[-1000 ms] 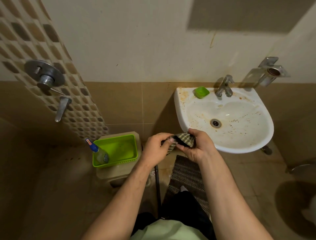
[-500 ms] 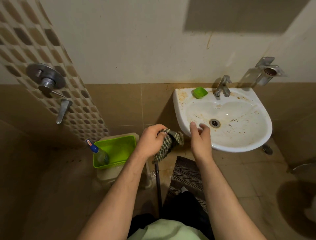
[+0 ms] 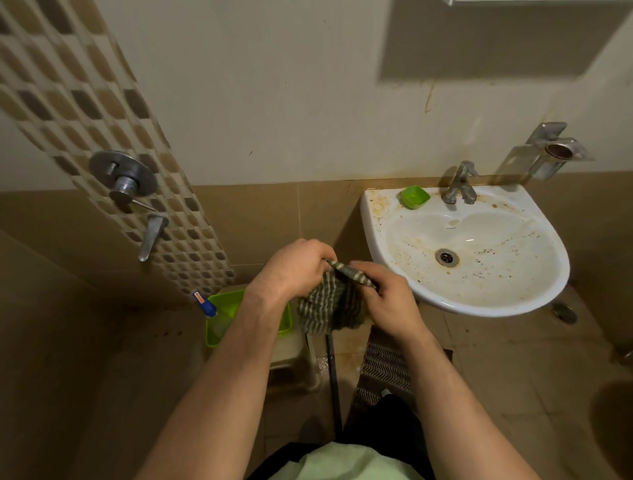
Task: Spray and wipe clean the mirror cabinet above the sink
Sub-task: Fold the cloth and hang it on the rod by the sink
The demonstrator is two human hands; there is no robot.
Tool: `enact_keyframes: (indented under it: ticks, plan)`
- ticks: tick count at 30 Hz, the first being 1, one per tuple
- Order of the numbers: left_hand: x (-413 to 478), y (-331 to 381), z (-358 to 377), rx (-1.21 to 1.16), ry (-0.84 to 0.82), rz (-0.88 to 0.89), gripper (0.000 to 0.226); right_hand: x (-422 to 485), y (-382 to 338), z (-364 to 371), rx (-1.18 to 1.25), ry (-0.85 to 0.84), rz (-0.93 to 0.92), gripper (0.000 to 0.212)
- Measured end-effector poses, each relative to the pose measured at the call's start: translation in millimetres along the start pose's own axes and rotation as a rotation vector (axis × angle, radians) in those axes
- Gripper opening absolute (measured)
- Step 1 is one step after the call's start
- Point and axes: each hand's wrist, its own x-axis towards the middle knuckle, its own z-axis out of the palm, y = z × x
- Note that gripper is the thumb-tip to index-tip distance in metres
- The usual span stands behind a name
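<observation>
While I stand before the sink [image 3: 486, 305], both my hands are on the striped cloth [image 3: 329, 305], in the air just beside the left front rim of the basin. My left hand [image 3: 294, 270] has its fingers curled round the upper edge of the cloth. My right hand [image 3: 387, 301] pinches the same edge from the other side, and the rest hangs down between them. The sink is white and stained with brown spots, many near the drain [image 3: 446, 257] and along the back rim. A green soap dish [image 3: 415, 197] sits at its left back corner, beside the tap [image 3: 459, 185]. Of the mirror cabinet [image 3: 534, 2] only a thin white edge shows at the very top, above the sink. At the left a green basket [image 3: 227, 303] stands on a low stool [image 3: 291, 356], with the spray bottle [image 3: 207, 306] leaning in its left end. A patterned mat [image 3: 383, 366] lies on the brown floor tiles below the sink.
</observation>
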Motion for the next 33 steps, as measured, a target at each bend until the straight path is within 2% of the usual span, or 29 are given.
enact_keyframes:
  ticks: [2,3,6,9,12,14,15,17,19,20,22,25,27,30,33]
  plan:
    - [-1.8,-2.0,2.9,0.086,0.146,0.021,0.021,2.1,-7.2,-1.2,-0.051,-0.01,-0.02,0.034]
    - [-1.2,-3.4,4.4,0.099,0.154,0.017,0.02,4.3,-8.3,-1.1,-0.083,0.003,-0.016,0.034]
    - [1.8,-6.9,7.9,0.085,0.055,-0.01,0.016,7.6,-3.8,-3.5,-0.057,0.14,0.036,0.021]
    - [7.6,-5.2,1.6,0.06,-0.021,0.006,0.018,11.6,-2.8,-13.6,-0.006,0.061,0.13,0.014]
    - [15.0,-2.2,-25.4,-0.244,-0.114,0.066,0.02,22.7,-21.3,-37.8,0.271,0.04,0.134,0.02]
    - [19.3,-5.3,-48.3,-0.633,-0.074,0.096,0.014,34.3,-38.6,-56.3,0.599,0.056,0.135,0.032]
    - [21.4,-7.0,-53.9,-0.897,-0.056,0.094,0.02,38.8,-43.9,-63.8,0.769,0.056,0.148,0.038]
    - [23.9,-15.9,-43.9,-1.306,-0.148,-0.001,0.059,40.7,-42.9,-66.5,0.939,-0.031,0.214,0.046]
    - [19.2,-31.0,-2.3,-1.477,-0.383,-0.122,0.095,26.4,-19.7,-49.5,1.011,-0.149,0.423,0.061]
    - [12.5,-37.3,23.5,-1.536,-0.486,-0.186,0.105,13.3,-6.2,-36.4,1.044,-0.168,0.592,0.069]
    - [0.2,-45.1,67.3,-1.504,-0.59,-0.313,0.1,-12.8,14.5,-10.5,1.063,-0.201,0.867,0.065]
    - [-6.3,-50.7,100.5,-1.363,-0.483,-0.385,0.046,-23.3,25.8,10.4,0.963,-0.144,0.947,0.038]
    - [-0.2,-54.2,104.5,-1.342,-0.388,-0.373,0.031,-12.8,22.3,10.5,0.917,-0.055,0.948,0.037]
    - [15.3,-51.6,90.3,-1.315,-0.259,-0.309,0.033,8.3,5.4,3.7,0.882,0.028,0.869,0.028]
    - [23.2,-48.9,67.9,-1.409,-0.136,-0.217,0.051,23.7,-13.0,-8.1,0.913,0.108,0.749,0.024]
